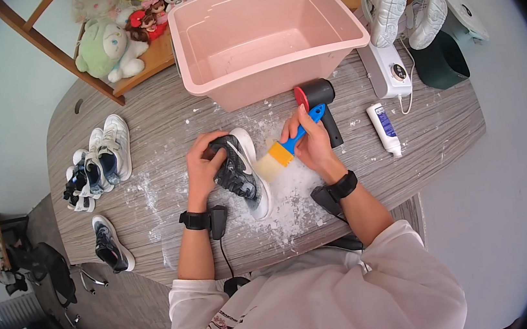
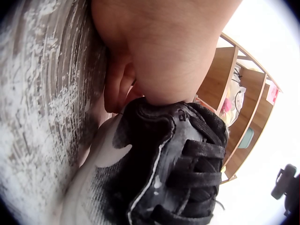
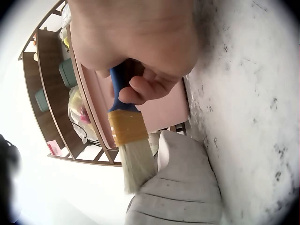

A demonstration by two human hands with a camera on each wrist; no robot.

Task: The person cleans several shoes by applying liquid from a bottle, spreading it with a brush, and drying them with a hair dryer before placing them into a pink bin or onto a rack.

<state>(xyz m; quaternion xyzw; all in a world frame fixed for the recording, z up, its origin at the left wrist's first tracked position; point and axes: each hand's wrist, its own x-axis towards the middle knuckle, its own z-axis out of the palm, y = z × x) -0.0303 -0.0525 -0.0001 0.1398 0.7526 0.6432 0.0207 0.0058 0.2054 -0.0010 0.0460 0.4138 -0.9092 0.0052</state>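
A black and grey sneaker (image 1: 238,170) with a white sole stands on its side on the table, its laces toward the left. My left hand (image 1: 205,164) grips it by the heel end, thumb at the shoe's opening. In the left wrist view the sneaker's dark laces (image 2: 199,178) show close up. My right hand (image 1: 315,145) holds a paint brush (image 1: 302,129) by its blue handle. The pale bristles (image 3: 136,166) meet the edge of the white sole (image 3: 180,187) in the right wrist view. White powder (image 1: 296,190) lies around the shoe.
A pink tub (image 1: 273,75) stands at the back, with a black and red hair dryer (image 1: 317,93) before it. At right are a white tube (image 1: 383,130), a shoe dryer (image 1: 389,72) bearing white shoes, and a dark green bin (image 1: 441,69). Several sneakers (image 1: 112,149) sit at left.
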